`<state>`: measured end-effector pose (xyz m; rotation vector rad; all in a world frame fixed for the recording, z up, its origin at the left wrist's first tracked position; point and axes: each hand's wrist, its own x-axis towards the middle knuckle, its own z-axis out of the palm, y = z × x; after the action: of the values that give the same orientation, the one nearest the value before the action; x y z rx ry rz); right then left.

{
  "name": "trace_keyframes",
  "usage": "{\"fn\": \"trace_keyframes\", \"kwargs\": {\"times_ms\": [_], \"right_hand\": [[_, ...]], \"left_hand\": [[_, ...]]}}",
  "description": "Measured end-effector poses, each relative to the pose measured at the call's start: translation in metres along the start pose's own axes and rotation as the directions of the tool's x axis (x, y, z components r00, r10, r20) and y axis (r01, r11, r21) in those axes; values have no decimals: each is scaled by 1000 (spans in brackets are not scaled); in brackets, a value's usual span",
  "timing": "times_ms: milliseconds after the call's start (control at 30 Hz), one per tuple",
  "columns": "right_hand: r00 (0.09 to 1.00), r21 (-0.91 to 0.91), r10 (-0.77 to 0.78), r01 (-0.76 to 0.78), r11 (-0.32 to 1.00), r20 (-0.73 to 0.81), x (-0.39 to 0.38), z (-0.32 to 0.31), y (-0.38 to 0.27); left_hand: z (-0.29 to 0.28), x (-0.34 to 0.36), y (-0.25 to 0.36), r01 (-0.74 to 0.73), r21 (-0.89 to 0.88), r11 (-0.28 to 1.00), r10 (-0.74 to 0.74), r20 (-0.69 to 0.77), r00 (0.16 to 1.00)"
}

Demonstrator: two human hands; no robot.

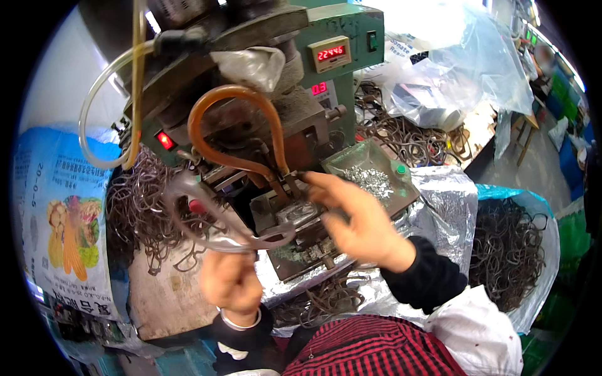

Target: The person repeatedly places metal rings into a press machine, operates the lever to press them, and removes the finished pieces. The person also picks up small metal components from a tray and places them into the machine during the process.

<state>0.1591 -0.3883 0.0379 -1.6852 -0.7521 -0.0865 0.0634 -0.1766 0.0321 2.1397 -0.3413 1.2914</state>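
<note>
My left hand (232, 282) is closed on the lower end of a bent grey loop (179, 216), which is smeared by motion and rises in front of the press. My right hand (360, 222) has its fingers stretched apart, with nothing seen in them. Its fingertips are beside the small metal die block (298, 214) of the press and the lower ends of an orange-brown tube (235, 92) bent into a loop. Whether they touch the block cannot be told. To the right of the die, a green metal tray (401, 188) holds small silvery scraps.
A green control box (348, 37) with red displays stands behind. Dark bent metal loops (144, 207) are heaped left of the press, and more (414, 135) lie behind the tray. A blue-lined bag (511, 250) of loops stands right; a printed sack (66, 219) stands left.
</note>
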Motion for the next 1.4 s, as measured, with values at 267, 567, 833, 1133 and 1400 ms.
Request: {"fn": "trace_keyframes", "kwargs": {"times_ms": [267,567,833,1133,1400], "right_hand": [[950,-806,-126,-165,569,-284,-27,-49,124],[860,-500,-105,-188,845,-500,2,-64,107],[849,-516,-164,-142,845,-502,-17,-67,115],[804,-584,-361,21,811,-473,-57,-30,124],[783,-292,-63,-154,944,-619,-10,-69,109]], "left_hand": [[51,13,3,-329,5,944,323,178,929],[51,-7,4,-299,34,954,285,212,935],[50,7,6,-287,14,958,274,250,929],[57,-3,9,-244,-18,969,243,184,952],[58,7,8,-312,-36,949,314,133,940]]}}
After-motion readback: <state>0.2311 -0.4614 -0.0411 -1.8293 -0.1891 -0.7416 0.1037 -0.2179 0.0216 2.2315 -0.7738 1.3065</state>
